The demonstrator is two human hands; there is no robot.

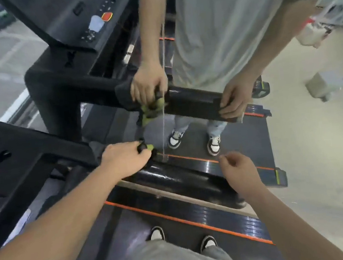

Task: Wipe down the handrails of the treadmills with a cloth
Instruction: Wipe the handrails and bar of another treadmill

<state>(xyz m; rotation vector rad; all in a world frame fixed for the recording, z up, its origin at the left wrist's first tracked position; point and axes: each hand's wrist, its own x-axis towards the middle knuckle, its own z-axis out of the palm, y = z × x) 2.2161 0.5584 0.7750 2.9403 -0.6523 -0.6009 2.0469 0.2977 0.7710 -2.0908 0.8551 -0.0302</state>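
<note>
The left hand (124, 157) sits on the near treadmill's glossy black handrail (182, 175), close to where it meets the frame. Its fingers are curled tight round a green cloth (150, 146), pressing it against the rail. The right hand (240, 172) hovers just above the rail's outer end, fingers loosely curled. On the next treadmill a second person (229, 27) grips another green cloth (151, 111) on their own rail (192, 99). The console (81, 22) has a red button (107, 16); its markings are too blurred to read.
</note>
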